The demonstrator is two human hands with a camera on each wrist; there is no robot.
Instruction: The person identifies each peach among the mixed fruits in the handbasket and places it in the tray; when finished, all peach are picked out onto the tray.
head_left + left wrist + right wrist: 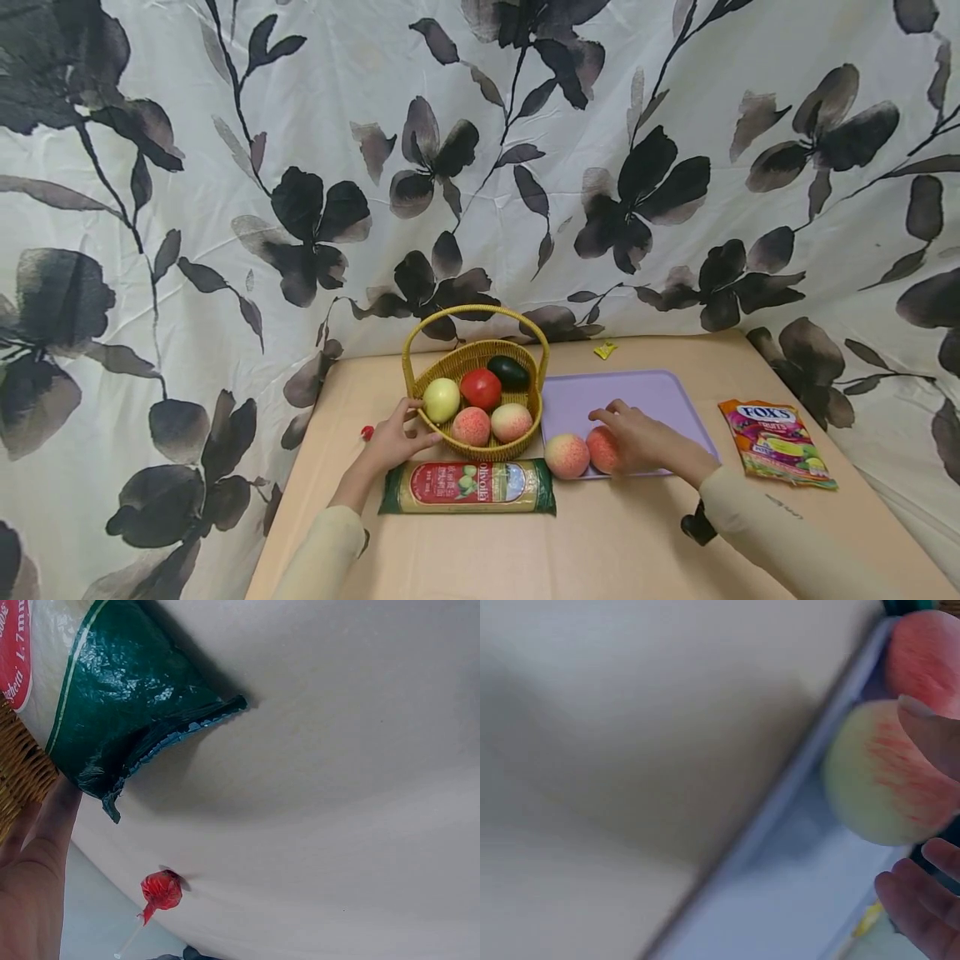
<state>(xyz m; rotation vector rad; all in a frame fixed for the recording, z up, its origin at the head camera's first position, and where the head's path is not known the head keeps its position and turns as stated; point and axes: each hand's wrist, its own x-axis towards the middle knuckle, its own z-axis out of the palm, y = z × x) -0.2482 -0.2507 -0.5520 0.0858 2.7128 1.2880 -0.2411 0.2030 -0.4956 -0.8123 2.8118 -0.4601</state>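
Observation:
My left hand [396,442] rests against the left side of a yellow wicker basket [476,452], its thumb along the front wall. The basket holds a light green round fruit [441,400], a tomato [481,389], a dark green oval item [507,373] and two peaches [471,427]. My right hand [637,440] is at a peach [885,780] on a lilac tray [630,387]. In the right wrist view, its thumb overlaps the peach while the other fingers are spread below. Another peach [567,456] sits beside it at the tray's near left corner.
A spaghetti packet [468,487] lies in front of the basket. To the left is a red-wrapped lollipop [162,889]. A Fox's candy bag [777,443] lies right of the tray, and a small yellow wrapped candy [604,350] behind it. Floral fabric [525,192] hangs along the table's back.

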